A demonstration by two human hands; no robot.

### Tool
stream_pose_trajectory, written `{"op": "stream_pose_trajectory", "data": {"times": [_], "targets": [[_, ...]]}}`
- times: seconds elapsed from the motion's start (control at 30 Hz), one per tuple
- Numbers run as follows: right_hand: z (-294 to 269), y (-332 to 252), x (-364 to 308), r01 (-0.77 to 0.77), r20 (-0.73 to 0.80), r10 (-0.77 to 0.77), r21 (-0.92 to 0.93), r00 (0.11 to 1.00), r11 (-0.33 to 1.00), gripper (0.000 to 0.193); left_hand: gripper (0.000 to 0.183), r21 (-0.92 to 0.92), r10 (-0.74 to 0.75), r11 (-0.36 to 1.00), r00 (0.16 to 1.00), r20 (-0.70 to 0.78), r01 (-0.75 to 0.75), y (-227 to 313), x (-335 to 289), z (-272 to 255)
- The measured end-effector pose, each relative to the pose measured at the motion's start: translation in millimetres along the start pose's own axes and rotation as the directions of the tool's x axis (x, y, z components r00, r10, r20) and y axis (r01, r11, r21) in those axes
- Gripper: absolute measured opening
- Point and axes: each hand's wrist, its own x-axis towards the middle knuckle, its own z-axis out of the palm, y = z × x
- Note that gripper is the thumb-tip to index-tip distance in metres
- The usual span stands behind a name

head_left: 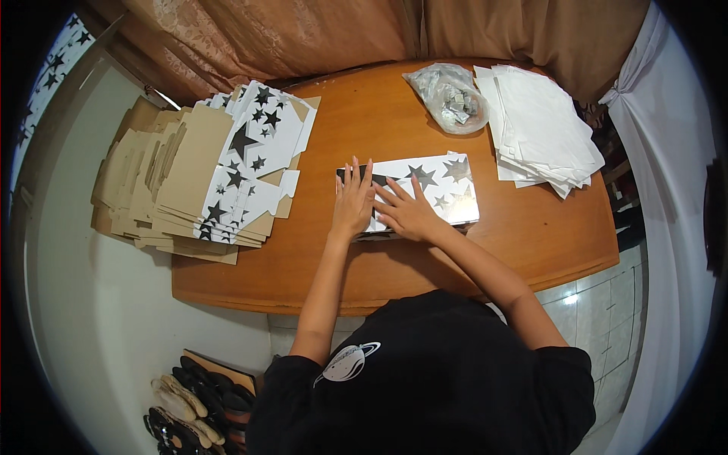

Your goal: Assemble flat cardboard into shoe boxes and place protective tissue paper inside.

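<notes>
A white cardboard box (444, 171) printed with black and grey stars lies closed on the wooden table in front of me. My left hand (353, 201) rests flat on the left end of its lid, fingers stretched toward the far edge. Beside it my right hand (409, 214) lies on the lid's near middle, fingers spread and pointing left. The two hands nearly touch, and neither grips anything. Part of the box's left end and near side is hidden under my hands.
Flattened star-printed cardboard blanks (254, 152) are stacked at the table's left. A clear plastic bag (447, 95) with small silvery packets stands at the back, beside a pile of white paper sheets (538, 125). Shoes (201, 402) sit on the lower left. Curtains (341, 34) hang behind the wooden table (265, 280).
</notes>
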Motion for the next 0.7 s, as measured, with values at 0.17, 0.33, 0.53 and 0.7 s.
{"op": "stream_pose_trajectory", "data": {"times": [0.17,0.33,0.53,0.7], "targets": [[-9,28,8,0.052,-0.010,-0.051,0.101,0.999,0.994,0.051,0.065,-0.006,-0.039,0.999,0.999,0.005,0.039,0,0,-1],[-29,67,-11,-0.189,-0.208,0.188,0.017,0.960,0.982,0.045,0.062,0.038,-0.063,0.997,0.998,0.032,0.061,0,1,1],[-45,96,-58,-0.610,-0.265,0.604,0.066,0.752,0.789,0.044,0.083,0.206,-0.026,0.978,0.996,0.087,0.008,11,6,12],[-25,65,-117,-0.596,-0.108,0.661,0.345,0.742,0.725,0.047,0.101,0.203,0.191,0.949,0.951,0.244,-0.242,57,27,39]]}}
